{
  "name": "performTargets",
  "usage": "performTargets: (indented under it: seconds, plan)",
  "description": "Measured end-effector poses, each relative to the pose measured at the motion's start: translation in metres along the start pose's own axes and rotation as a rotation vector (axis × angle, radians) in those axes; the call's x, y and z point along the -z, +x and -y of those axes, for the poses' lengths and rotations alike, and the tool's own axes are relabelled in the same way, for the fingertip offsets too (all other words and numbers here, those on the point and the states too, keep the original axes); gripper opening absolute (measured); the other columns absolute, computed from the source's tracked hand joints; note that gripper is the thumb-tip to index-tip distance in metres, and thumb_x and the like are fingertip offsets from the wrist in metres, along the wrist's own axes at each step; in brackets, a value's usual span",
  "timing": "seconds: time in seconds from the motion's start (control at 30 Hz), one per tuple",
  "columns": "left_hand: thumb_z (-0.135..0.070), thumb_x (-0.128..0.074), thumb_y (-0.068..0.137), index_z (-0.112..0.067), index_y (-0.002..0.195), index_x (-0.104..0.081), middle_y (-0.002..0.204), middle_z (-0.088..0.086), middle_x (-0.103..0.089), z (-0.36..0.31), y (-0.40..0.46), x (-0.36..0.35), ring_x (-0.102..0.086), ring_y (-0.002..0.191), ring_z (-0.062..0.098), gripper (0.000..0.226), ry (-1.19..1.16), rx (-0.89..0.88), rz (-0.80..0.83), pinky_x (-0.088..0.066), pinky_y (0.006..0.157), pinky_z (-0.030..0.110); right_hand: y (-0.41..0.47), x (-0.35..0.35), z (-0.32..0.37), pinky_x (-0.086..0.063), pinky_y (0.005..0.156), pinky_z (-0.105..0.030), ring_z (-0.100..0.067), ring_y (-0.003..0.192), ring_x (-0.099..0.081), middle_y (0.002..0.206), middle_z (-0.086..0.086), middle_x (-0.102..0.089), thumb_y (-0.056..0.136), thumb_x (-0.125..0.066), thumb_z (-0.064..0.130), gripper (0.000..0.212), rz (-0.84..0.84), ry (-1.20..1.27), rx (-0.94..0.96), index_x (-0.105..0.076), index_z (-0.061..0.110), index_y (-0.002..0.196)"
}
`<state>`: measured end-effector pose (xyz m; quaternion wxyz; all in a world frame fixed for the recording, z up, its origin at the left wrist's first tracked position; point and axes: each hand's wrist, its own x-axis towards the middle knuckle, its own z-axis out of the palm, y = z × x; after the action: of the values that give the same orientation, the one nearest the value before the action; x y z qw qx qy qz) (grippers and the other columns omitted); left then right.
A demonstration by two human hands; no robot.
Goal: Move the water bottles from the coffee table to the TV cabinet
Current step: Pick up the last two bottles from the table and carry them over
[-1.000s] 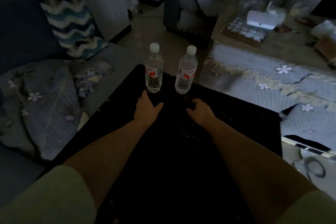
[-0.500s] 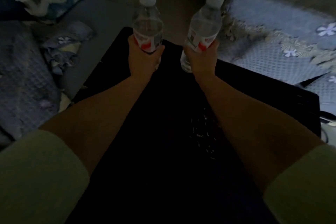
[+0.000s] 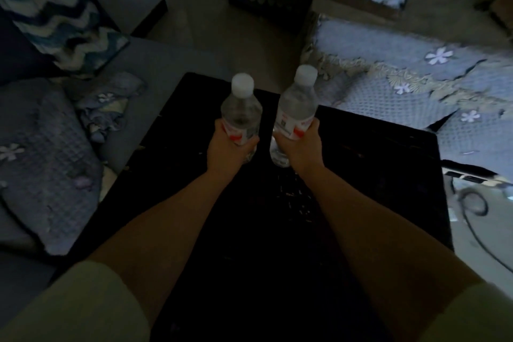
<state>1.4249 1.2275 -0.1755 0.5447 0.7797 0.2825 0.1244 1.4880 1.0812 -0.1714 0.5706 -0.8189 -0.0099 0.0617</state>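
Observation:
Two clear water bottles with white caps and red-and-white labels are held upright above the black coffee table. My left hand grips the left bottle around its label. The right bottle leans slightly to the right, gripped around its lower half by my right hand. Both bottles are lifted off the dark tabletop. The TV cabinet is not in view.
A grey sofa with a zigzag cushion and a crumpled blanket lies to the left. A flower-patterned quilted cover spreads on the right. A cable lies on a pale surface at the right edge. Bare floor stretches ahead.
One second ago both hands rested on the table before the standing bottles. They then gripped and lifted them. Since half a second ago the bottles sit lower and closer together in view.

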Motion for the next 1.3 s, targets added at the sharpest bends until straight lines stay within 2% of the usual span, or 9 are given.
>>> performTargets:
  seconds: [0.1,0.23,0.33,0.43,0.53,0.73,1.0,1.1,1.3]
  plan:
    - [-0.029,-0.08,0.075,-0.012,0.137,-0.037,0.135,0.007,-0.052,0.0,-0.032,-0.003,-0.052,0.121,0.027,0.078,0.005,0.039,0.075,-0.036,0.089,0.026,-0.026,0.02,-0.012,-0.042,0.078,-0.026,-0.01,0.093,-0.056,0.11,0.001,-0.059,0.074,-0.082,0.03,0.06,-0.027,-0.01,-0.043,-0.041,0.018,0.116]
    - [-0.032,-0.08,0.074,-0.017,0.132,-0.04,0.128,0.007,-0.057,0.004,-0.07,-0.004,-0.056,0.115,0.028,0.073,0.088,0.068,0.2,-0.039,0.085,0.029,-0.068,0.054,-0.029,-0.045,0.065,-0.023,0.002,0.07,-0.053,0.085,0.015,-0.053,0.071,-0.083,0.033,0.057,-0.031,-0.023,-0.12,-0.035,0.03,0.103]
    - [-0.035,-0.083,0.069,-0.02,0.123,-0.044,0.122,0.003,-0.06,0.008,-0.099,-0.007,-0.058,0.107,0.019,0.069,0.165,-0.013,0.24,-0.039,0.082,0.027,-0.1,0.083,-0.04,-0.053,0.067,-0.029,-0.007,0.079,-0.06,0.099,0.004,-0.058,0.071,-0.083,0.032,0.059,-0.022,-0.008,-0.182,-0.038,0.026,0.108]
    - [-0.04,-0.083,0.067,-0.02,0.123,-0.044,0.121,0.003,-0.059,0.009,-0.138,-0.018,-0.059,0.109,0.026,0.071,0.232,-0.063,0.3,-0.041,0.083,0.029,-0.143,0.122,-0.051,-0.057,0.078,-0.04,-0.022,0.098,-0.064,0.112,-0.002,-0.06,0.072,-0.083,0.03,0.061,-0.041,0.002,-0.205,-0.039,0.023,0.114]
    - [-0.041,-0.082,0.068,-0.019,0.129,-0.043,0.122,0.001,-0.058,0.009,-0.183,-0.038,-0.059,0.11,0.026,0.075,0.254,-0.086,0.397,-0.044,0.084,0.032,-0.191,0.164,-0.066,-0.055,0.077,-0.033,-0.021,0.098,-0.063,0.111,-0.002,-0.061,0.071,-0.083,0.028,0.063,-0.102,0.005,-0.203,-0.042,0.018,0.117]
    - [-0.046,-0.08,0.065,-0.02,0.12,-0.048,0.108,-0.003,-0.06,-0.009,-0.262,-0.088,-0.061,0.1,0.022,0.069,0.42,-0.176,0.54,-0.044,0.078,0.031,-0.271,0.246,-0.093,-0.049,0.079,-0.028,-0.016,0.094,-0.06,0.107,0.0,-0.061,0.068,-0.085,0.022,0.061,-0.205,-0.047,-0.233,-0.044,0.019,0.113]
    - [-0.041,-0.081,0.061,-0.021,0.103,-0.051,0.088,-0.008,-0.059,-0.032,-0.389,-0.158,-0.059,0.077,0.012,0.055,0.406,-0.252,0.749,-0.042,0.067,0.024,-0.397,0.365,-0.135,-0.049,0.083,-0.033,-0.028,0.101,-0.061,0.113,-0.01,-0.063,0.068,-0.084,0.022,0.064,-0.437,-0.2,-0.418,-0.049,0.008,0.119]
    - [-0.04,-0.081,0.059,-0.019,0.103,-0.052,0.091,-0.004,-0.063,-0.041,-0.424,-0.179,-0.063,0.08,0.017,0.057,0.434,-0.289,0.866,-0.045,0.068,0.024,-0.446,0.394,-0.148,-0.05,0.087,-0.039,-0.029,0.102,-0.061,0.112,-0.011,-0.063,0.068,-0.085,0.025,0.063,-0.552,-0.206,-0.509,-0.049,0.009,0.117]
    - [-0.041,-0.082,0.065,-0.016,0.11,-0.052,0.097,0.0,-0.063,-0.061,-0.48,-0.221,-0.063,0.087,0.02,0.06,0.506,-0.418,1.101,-0.045,0.072,0.025,-0.532,0.425,-0.162,-0.04,0.075,-0.029,-0.021,0.088,-0.054,0.11,-0.01,-0.062,0.068,-0.084,0.026,0.06,-0.797,-0.141,-0.667,-0.049,0.01,0.115]
